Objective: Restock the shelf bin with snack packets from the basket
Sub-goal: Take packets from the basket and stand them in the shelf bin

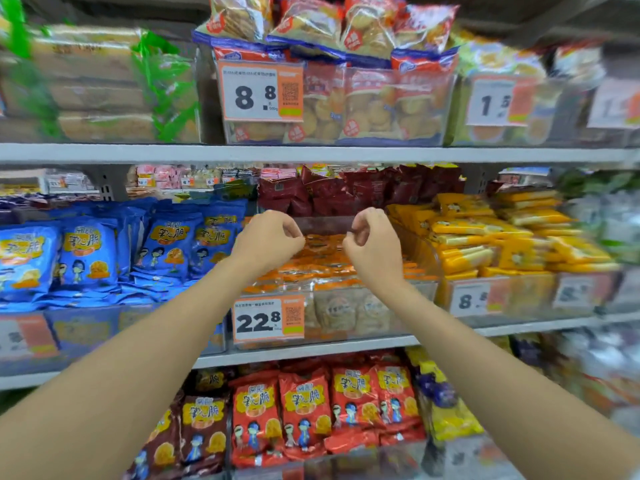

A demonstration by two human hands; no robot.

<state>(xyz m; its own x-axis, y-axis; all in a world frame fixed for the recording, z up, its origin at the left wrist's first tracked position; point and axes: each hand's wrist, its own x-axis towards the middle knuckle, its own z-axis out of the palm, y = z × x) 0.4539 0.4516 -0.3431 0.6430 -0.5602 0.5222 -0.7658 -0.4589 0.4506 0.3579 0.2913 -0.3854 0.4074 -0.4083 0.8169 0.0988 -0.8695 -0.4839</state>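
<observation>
Two bare arms reach out from me toward the middle shelf (pixel 311 352). My left hand (pixel 268 237) and right hand (pixel 372 239) hang close together, just over the clear shelf bin (pixel 360 313). Both hands have their fingers curled in tight, and I see nothing in them. Orange snack packets (pixel 322 268) lie piled in the bin, right under my hands. A price tag (pixel 268 318) that says 22.8 sticks on the bin's front. Blue packets (pixel 86 251) sit to the left, yellow packets (pixel 485 237) to the right, and dark red packets (pixel 329 195) behind.
</observation>
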